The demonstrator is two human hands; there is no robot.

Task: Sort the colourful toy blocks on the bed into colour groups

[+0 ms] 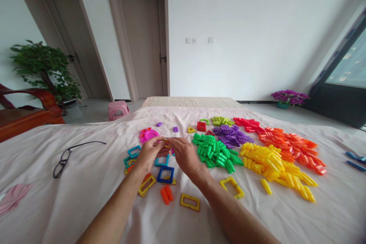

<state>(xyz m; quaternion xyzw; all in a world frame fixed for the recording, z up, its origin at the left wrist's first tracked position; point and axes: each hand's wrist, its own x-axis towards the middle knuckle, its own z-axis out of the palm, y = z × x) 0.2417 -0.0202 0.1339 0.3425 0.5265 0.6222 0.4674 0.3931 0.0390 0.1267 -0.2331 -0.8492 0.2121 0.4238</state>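
My left hand and my right hand meet above the cloth, fingertips pinched together. Between them is something small with a yellowish edge, mostly hidden by the fingers. Under and around the hands lie flat frame-shaped magnetic tiles: a dark blue square tile, a teal tile and a yellow rectangular tile. Closer to me are a pair of orange tube pieces and another yellow rectangular tile. Just beyond my left hand sits a magenta paw-shaped piece.
Heaps of green pieces, purple pieces, yellow pieces and orange-red pieces cover the right side. Black glasses rest at left on the pale cloth. A pink stool stands beyond.
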